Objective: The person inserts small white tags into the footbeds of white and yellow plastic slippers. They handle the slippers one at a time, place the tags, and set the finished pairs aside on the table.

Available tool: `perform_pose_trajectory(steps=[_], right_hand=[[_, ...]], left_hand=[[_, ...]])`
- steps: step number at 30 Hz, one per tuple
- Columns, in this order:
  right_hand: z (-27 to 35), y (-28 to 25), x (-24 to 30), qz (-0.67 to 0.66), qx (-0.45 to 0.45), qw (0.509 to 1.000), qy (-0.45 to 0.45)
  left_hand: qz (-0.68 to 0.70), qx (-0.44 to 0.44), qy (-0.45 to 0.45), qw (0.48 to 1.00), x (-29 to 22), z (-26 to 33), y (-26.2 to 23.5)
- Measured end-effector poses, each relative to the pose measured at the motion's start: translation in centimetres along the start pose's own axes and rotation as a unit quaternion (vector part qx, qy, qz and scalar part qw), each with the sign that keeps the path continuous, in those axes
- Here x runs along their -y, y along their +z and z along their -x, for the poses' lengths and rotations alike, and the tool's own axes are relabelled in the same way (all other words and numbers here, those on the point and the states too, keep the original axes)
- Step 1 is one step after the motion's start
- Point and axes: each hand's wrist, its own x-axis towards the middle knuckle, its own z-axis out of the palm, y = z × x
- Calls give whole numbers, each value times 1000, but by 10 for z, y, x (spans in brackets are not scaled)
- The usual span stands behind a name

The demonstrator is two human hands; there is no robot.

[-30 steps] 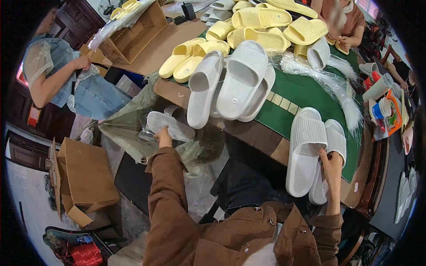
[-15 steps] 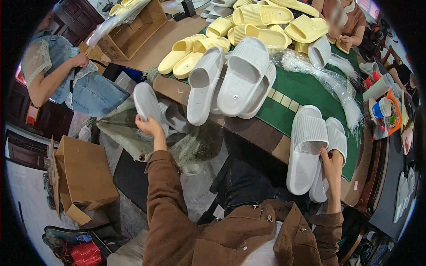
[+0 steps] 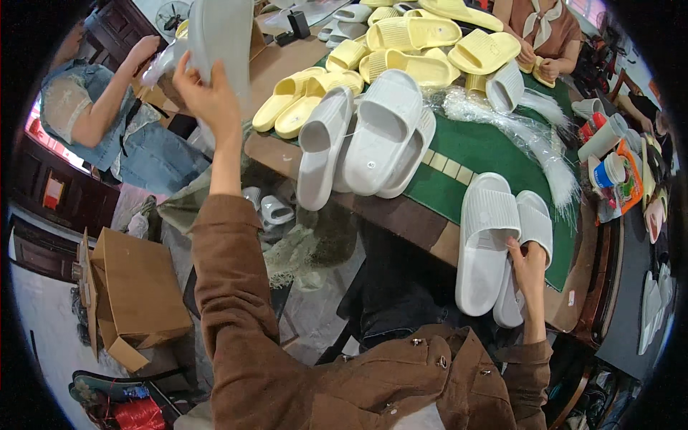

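Raised at the upper left, my left hand is closed on a pale grey slide slipper, which is blurred and partly cut off by the frame's top edge. At the table's right front edge, my right hand grips a pair of light grey slippers; its fingers go in beneath the straps. Between the hands, several grey slippers lie stacked at the table's front edge, the top one with a small round sticker. Several yellow slippers are heaped behind them.
A green mat covers part of the table, with a bundle of clear plastic strands on it. Below lies an open sack by loose grey slippers. A cardboard box stands left. Co-workers are at the left and far right.
My left hand has lifted the grey slipper from beside the sack, up and slightly left. My right hand keeps its grip. The left co-worker's hand has risen.
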Motion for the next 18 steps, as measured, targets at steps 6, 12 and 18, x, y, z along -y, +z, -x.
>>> perform_pose_trajectory(steps=[6, 12, 18], right_hand=[[5, -3, 10, 29, -16, 999, 3], [6, -6, 18, 14, -8, 1000, 0], [7, -7, 19, 25, -7, 1000, 11]], left_hand=[[-100, 85, 68, 989, 13, 38, 66], [-221, 374, 21, 901, 48, 106, 70], [-59, 296, -16, 953, -15, 105, 60]])
